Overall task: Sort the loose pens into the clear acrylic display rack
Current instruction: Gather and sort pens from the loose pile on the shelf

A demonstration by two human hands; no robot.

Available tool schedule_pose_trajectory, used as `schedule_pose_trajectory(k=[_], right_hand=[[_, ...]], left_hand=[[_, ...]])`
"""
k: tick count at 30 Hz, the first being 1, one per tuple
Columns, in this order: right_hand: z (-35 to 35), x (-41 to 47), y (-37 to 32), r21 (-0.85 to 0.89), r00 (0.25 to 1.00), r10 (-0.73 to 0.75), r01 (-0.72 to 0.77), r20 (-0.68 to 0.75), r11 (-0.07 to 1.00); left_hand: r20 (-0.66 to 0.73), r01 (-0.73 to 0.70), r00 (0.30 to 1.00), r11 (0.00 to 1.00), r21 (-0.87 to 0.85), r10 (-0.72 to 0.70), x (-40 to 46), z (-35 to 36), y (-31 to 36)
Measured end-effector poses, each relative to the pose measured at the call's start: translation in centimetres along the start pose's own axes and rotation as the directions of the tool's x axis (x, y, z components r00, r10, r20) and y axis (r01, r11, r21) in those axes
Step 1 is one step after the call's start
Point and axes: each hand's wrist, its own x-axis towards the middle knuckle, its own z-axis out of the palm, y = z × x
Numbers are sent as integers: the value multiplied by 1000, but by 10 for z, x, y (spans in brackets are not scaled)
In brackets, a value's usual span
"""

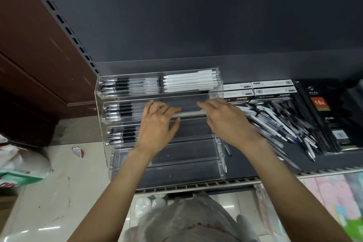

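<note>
Dark shelf carries a clear rack; both hands, left hand and right hand, pinch 1 pale pen over tier 2, beside a loose pen pile.

Head cam only, looks fwd and down, close over rack on shelf.
</note>
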Motion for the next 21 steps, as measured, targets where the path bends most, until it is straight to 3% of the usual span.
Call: schedule_pose_trajectory(k=[2, 6, 9, 11, 13, 15, 18, 21], right_hand=[[1, -10, -1, 75, 983, 29, -15, -182, 997], [-8, -37, -2, 227, 929, 124, -45, -348, 973], [-10, -70, 5, 253, 882, 242, -146, -405, 956], [-2, -97, 15, 269, 863, 338, -247, -375, 931], [9, -128, 31, 291, 851, 430, -348, -302, 891], [20, -158, 51, 311, 839, 502, -429, -211, 848], [31, -191, 88, 316, 816, 565, -507, -123, 802], [40, -202, 129, 307, 798, 597, -550, -80, 776]], left_hand=[[-14, -6, 1000, 1000, -7, 6, -1, 0, 1], [-201, -25, 980, 996, -87, 7, 3, -8, 19], [-407, -172, 912, 947, -273, 48, 6, -12, 50], [-444, -269, 893, 880, -392, 75, 5, -12, 77], [-391, -302, 915, 806, -510, 96, 0, -7, 105], [-242, -243, 963, 765, -597, 118, -7, 2, 131], [72, -51, 990, 798, -600, 118, -14, 32, 161], [272, 148, 962, 845, -513, -3, -5, 72, 176]])
